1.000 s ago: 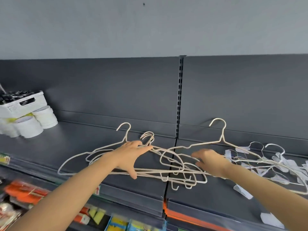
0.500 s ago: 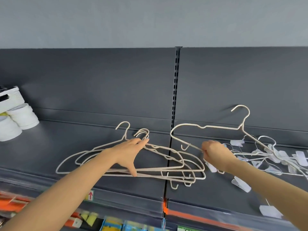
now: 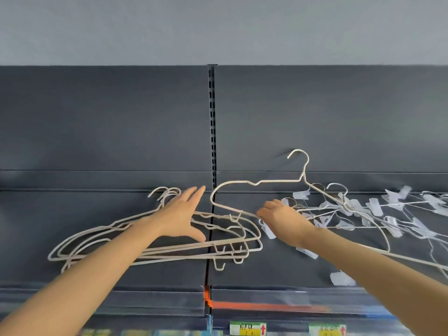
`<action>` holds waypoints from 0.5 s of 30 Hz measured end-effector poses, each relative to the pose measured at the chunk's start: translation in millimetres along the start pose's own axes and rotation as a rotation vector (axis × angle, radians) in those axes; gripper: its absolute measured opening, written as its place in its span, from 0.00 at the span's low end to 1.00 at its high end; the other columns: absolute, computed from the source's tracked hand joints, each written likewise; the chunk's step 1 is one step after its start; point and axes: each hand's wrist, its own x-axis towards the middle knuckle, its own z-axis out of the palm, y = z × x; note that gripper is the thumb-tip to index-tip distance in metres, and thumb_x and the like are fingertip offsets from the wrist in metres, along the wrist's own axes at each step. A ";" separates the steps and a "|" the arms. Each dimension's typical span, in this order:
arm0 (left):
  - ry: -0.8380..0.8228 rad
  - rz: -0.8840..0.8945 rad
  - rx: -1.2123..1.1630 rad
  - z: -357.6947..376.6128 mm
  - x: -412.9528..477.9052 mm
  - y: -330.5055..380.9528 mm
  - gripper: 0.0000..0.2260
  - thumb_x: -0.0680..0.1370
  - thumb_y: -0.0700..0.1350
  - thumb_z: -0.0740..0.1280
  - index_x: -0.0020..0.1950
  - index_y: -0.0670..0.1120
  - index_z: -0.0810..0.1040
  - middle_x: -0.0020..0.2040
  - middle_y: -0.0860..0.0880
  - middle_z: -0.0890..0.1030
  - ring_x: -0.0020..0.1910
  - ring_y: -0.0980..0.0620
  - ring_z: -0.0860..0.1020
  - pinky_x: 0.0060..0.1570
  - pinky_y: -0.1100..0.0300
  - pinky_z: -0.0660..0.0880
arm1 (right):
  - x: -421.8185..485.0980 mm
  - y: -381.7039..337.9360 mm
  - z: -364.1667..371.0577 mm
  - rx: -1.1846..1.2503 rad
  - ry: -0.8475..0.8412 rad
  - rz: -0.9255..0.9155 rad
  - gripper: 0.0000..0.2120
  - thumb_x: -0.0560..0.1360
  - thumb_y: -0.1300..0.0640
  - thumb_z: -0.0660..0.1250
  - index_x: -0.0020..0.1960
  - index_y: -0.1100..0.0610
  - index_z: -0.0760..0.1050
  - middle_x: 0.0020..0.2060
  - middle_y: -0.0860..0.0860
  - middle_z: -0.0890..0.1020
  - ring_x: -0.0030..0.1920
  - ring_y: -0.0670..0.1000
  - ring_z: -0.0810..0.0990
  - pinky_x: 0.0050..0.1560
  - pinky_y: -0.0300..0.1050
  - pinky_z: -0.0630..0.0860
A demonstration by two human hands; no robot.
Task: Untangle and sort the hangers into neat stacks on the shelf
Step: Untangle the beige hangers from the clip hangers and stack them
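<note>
A stack of white wire hangers (image 3: 101, 241) lies flat on the dark grey shelf (image 3: 72, 282), hooks pointing to the back. My left hand (image 3: 180, 215) rests flat on that stack with fingers spread. My right hand (image 3: 278, 218) is closed on the lower bar of one white hanger (image 3: 257, 182), lifted and tilted with its hook up against the back panel. To the right lies a tangle of thin clip hangers (image 3: 363, 212) with pale clips; the lifted hanger's right end runs into it.
A slotted upright (image 3: 212, 132) splits the dark back panel into two bays. The shelf's front lip carries an orange strip (image 3: 257, 306), with yellow price labels (image 3: 247, 329) below. Loose clips (image 3: 341, 278) lie near the front right.
My right hand has raised the white hanger out of the pile, its hook now higher against the back panel. The view has tilted upward. My left hand stays on the stack.
</note>
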 end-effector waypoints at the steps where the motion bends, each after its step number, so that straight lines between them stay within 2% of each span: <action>1: 0.087 0.023 0.011 -4.1 3.0 13.5 0.58 0.65 0.64 0.74 0.78 0.49 0.36 0.79 0.48 0.42 0.77 0.47 0.46 0.74 0.51 0.50 | -3.9 -2.6 -1.3 0.005 -0.005 -0.017 0.20 0.70 0.73 0.60 0.57 0.56 0.73 0.44 0.51 0.71 0.46 0.54 0.68 0.45 0.53 0.75; 3: 0.182 0.074 0.120 -6.8 12.1 41.0 0.58 0.64 0.68 0.72 0.77 0.48 0.36 0.79 0.47 0.43 0.77 0.46 0.44 0.75 0.46 0.46 | -11.0 -8.7 -4.5 -0.006 0.013 -0.048 0.24 0.66 0.75 0.60 0.59 0.57 0.73 0.47 0.54 0.73 0.47 0.56 0.70 0.43 0.55 0.75; 5: 0.165 0.107 0.249 -2.5 24.4 65.4 0.58 0.63 0.70 0.69 0.77 0.49 0.35 0.79 0.45 0.44 0.77 0.45 0.42 0.74 0.40 0.42 | -17.3 -10.3 -5.1 -0.084 0.128 -0.096 0.24 0.60 0.75 0.65 0.52 0.57 0.75 0.42 0.53 0.75 0.41 0.55 0.72 0.34 0.52 0.76; 7: 0.127 0.124 0.295 0.8 35.0 84.3 0.57 0.64 0.68 0.70 0.77 0.49 0.36 0.78 0.44 0.49 0.77 0.43 0.47 0.73 0.38 0.44 | -26.4 -5.3 -3.4 -0.066 0.161 -0.103 0.23 0.56 0.75 0.67 0.47 0.58 0.77 0.38 0.53 0.76 0.37 0.55 0.73 0.30 0.50 0.76; 9: 0.122 0.144 0.247 1.0 41.6 99.4 0.55 0.63 0.63 0.70 0.77 0.50 0.39 0.73 0.44 0.59 0.72 0.43 0.59 0.71 0.42 0.57 | -38.9 3.0 -5.5 -0.053 0.193 -0.115 0.22 0.54 0.74 0.69 0.45 0.57 0.78 0.37 0.52 0.77 0.36 0.54 0.75 0.31 0.45 0.77; 11: 0.146 0.162 0.173 3.2 43.4 110.1 0.53 0.62 0.59 0.71 0.77 0.51 0.41 0.69 0.46 0.62 0.67 0.45 0.64 0.66 0.51 0.66 | -52.7 13.6 -9.4 -0.042 0.231 -0.111 0.18 0.58 0.70 0.72 0.44 0.56 0.77 0.37 0.51 0.78 0.37 0.54 0.76 0.32 0.42 0.77; 13: 0.186 0.167 0.154 8.1 43.1 113.0 0.53 0.61 0.58 0.70 0.77 0.51 0.41 0.69 0.47 0.61 0.67 0.46 0.63 0.65 0.53 0.65 | -64.6 25.3 -15.0 -0.006 0.278 -0.061 0.13 0.67 0.62 0.73 0.50 0.56 0.77 0.44 0.52 0.79 0.41 0.55 0.77 0.38 0.48 0.79; 15: 0.236 0.154 0.165 12.5 43.1 108.0 0.55 0.61 0.59 0.70 0.77 0.51 0.39 0.69 0.48 0.60 0.66 0.47 0.63 0.66 0.54 0.64 | -76.5 37.2 -24.1 -0.018 0.372 0.066 0.18 0.68 0.56 0.74 0.56 0.57 0.77 0.50 0.53 0.80 0.46 0.57 0.78 0.46 0.50 0.79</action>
